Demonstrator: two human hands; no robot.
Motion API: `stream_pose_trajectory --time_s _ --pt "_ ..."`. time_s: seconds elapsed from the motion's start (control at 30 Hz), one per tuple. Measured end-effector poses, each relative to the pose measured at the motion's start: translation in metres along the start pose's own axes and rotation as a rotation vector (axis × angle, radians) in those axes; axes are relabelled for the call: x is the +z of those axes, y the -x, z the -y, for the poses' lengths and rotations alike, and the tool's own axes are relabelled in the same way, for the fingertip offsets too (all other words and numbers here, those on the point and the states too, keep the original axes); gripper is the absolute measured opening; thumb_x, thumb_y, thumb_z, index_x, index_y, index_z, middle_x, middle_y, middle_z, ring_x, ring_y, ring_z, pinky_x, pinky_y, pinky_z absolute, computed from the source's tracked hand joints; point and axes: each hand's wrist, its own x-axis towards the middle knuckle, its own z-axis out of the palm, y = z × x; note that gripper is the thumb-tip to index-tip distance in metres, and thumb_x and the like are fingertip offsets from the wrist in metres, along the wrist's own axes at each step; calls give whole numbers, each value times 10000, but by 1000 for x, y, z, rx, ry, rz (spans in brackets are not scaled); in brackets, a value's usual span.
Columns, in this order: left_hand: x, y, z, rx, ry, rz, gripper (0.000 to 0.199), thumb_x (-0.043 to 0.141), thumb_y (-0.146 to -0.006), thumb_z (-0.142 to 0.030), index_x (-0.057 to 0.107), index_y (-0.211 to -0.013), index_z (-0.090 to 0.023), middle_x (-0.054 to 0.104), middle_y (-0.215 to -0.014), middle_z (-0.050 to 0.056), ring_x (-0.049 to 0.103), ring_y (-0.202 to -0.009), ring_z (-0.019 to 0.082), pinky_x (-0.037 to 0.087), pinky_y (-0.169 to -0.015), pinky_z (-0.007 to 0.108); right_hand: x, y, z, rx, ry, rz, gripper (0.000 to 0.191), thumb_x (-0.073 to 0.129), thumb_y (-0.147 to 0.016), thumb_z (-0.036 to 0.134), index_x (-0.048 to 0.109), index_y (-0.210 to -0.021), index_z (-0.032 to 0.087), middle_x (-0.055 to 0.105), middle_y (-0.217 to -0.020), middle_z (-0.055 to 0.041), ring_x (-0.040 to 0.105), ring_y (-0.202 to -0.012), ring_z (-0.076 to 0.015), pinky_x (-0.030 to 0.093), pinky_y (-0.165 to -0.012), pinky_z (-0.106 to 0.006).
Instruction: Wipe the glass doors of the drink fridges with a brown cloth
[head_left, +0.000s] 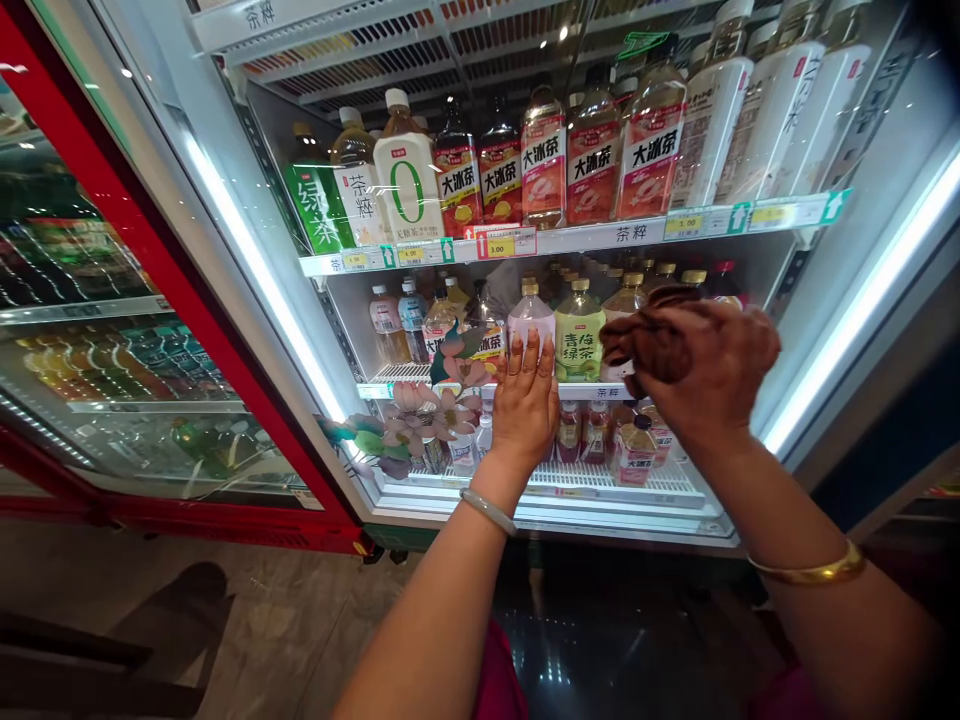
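Note:
My left hand (523, 412) is stretched out flat, fingers straight, and appears to lie against the glass front of a lit drinks fridge. To the right, my right hand (716, 365) is closed around a bunched brown cloth (651, 338), held up in front of the glass. I cannot tell whether the cloth touches it. Flower decals (416, 415) show on the glass left of my left hand. Behind the glass stand a pale pink bottle (529, 308) near my left fingertips and a green tea bottle (580, 332) between my hands.
Large tea bottles (544, 160) fill the upper shelf (577, 238), which carries price tags. Small bottles (636, 450) stand on the bottom rack. A red-framed fridge (300, 440) adjoins on the left. Dark furniture (75, 645) is at the lower left of the floor (300, 620).

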Motion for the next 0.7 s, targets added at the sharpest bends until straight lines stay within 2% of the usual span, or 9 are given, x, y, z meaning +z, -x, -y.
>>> stream_pose_trajectory --time_s 0.07,0.13,0.2,0.3,0.37,0.43,0.53,0.63,0.7 --pt "0 0 1 6 1 8 679 370 -1073 -222 84 -1689 -223 238 -1738 97 37 -1637 230 153 -1338 512 -1 -6 -3 130 18 -58 581 754 -816 392 590 -1347 227 553 -1343 -190 526 -1284 -421 409 -1067 -657" --pt "-1 1 1 8 1 16 675 369 -1073 -221 93 -1688 -222 234 -1739 99 36 -1637 231 150 -1339 512 3 -3 5 156 7 -49 589 757 -809 382 583 -1349 222 542 -1349 -192 519 -1282 -418 429 -1048 -628" --pt "-2 1 2 10 3 20 677 371 -1071 -220 93 -1688 -221 220 -1742 99 37 -1636 232 145 -1340 511 10 8 21 69 -9 7 568 777 -798 382 601 -1321 247 554 -1329 -162 523 -1268 -383 417 -1080 -601" --pt "-4 1 3 9 22 35 692 366 -1062 -195 73 -1689 -216 193 -1746 98 29 -1634 230 144 -1341 507 21 31 46 -151 -37 99 487 770 -821 337 623 -1283 289 593 -1285 -102 534 -1257 -315 344 -1183 -581" --pt "-5 1 4 10 39 49 707 362 -1052 -172 58 -1689 -215 180 -1747 98 25 -1633 229 145 -1341 514 25 40 53 -256 -54 131 427 745 -849 310 635 -1261 298 620 -1269 -77 543 -1248 -284 299 -1223 -575" --pt "-6 1 4 9 45 60 709 361 -1050 -171 57 -1689 -216 185 -1746 97 30 -1633 232 149 -1338 525 23 39 48 -295 -63 132 378 729 -867 318 652 -1236 305 647 -1241 -59 566 -1221 -268 280 -1234 -580" --pt "-6 1 2 -1 38 50 684 356 -1061 -197 83 -1688 -208 217 -1739 102 42 -1633 231 165 -1336 527 13 21 26 -211 -47 69 407 755 -846 378 668 -1234 294 651 -1232 -81 602 -1194 -292 282 -1222 -621" --pt "-6 1 1 1 31 41 667 348 -1067 -205 103 -1687 -197 233 -1735 109 35 -1634 223 174 -1335 523 4 1 7 28 7 -33 554 794 -790 394 637 -1301 252 604 -1318 -153 576 -1254 -380 356 -1155 -656" --pt "-6 1 1 5 30 45 665 348 -1068 -206 103 -1686 -198 231 -1736 108 32 -1634 219 172 -1335 525 3 -5 5 151 17 -65 609 797 -771 377 607 -1334 244 578 -1350 -173 549 -1281 -409 415 -1098 -639"
